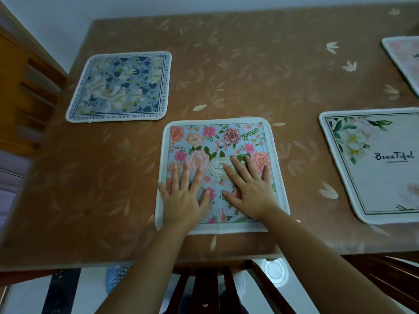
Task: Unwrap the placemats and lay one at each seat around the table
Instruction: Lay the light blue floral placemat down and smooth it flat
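A home dining room is shown. A big table (226, 64) is covered with a brown cloth with leaf shapes. Flowery placemats (120, 87) are laid out on it. A dark wooden chair (217, 286) is pushed in at the near edge, and a plain wall (68, 14) is seen behind.

Left hand (184, 196) and right hand (249, 189) pressed flat, fingers spread, on pink-flowered pale blue square placemat (217, 141), brown leaf-patterned table (226, 71) beneath, blue-and-white floral placemat (120, 87) beyond the left hand, white "Beautiful" placemat (381, 166) right of the right hand
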